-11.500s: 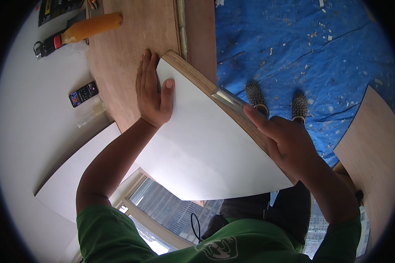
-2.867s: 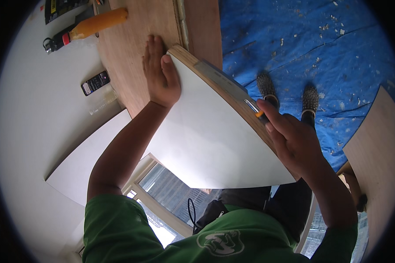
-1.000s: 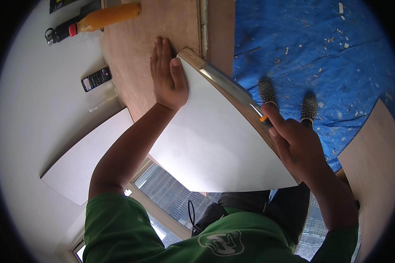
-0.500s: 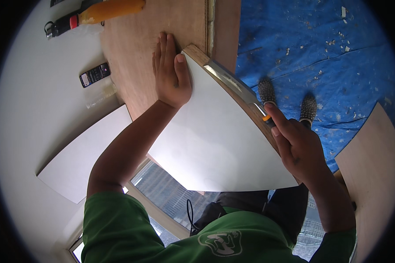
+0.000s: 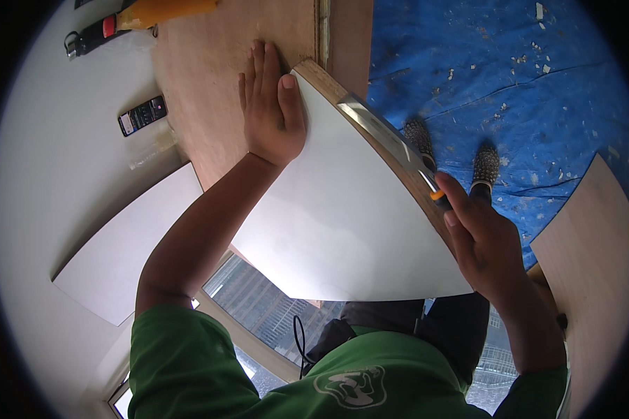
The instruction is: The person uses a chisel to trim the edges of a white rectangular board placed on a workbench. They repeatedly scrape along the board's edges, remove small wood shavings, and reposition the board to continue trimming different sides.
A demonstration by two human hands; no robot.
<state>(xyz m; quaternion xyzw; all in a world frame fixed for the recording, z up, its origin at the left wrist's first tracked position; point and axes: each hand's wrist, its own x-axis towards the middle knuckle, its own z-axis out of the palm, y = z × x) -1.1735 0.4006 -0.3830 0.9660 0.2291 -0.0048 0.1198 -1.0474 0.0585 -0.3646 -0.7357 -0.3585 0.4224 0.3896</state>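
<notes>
- Panel [image 5: 349, 202]: in the middle, before the person, its far corner over the tabletop [image 5: 196, 91].
- Left hand [image 5: 272, 112]: at the panel's left edge near that corner, fingers reaching over the tabletop.
- Bladed tool [image 5: 384, 133]: along the panel's right edge, its near end in the right hand [image 5: 486, 237].
- Bottle [image 5: 164, 12]: far left, across the tabletop's left edge.
- Phone [image 5: 142, 116]: nearer than the bottle, left of the tabletop.
- Second board [image 5: 133, 237]: left, nearer than the phone.
- Floor sheet [image 5: 454, 70]: right of the tabletop, under the shoes [image 5: 485, 164].
- Third board [image 5: 587, 237]: far right, beyond the right hand.
</notes>
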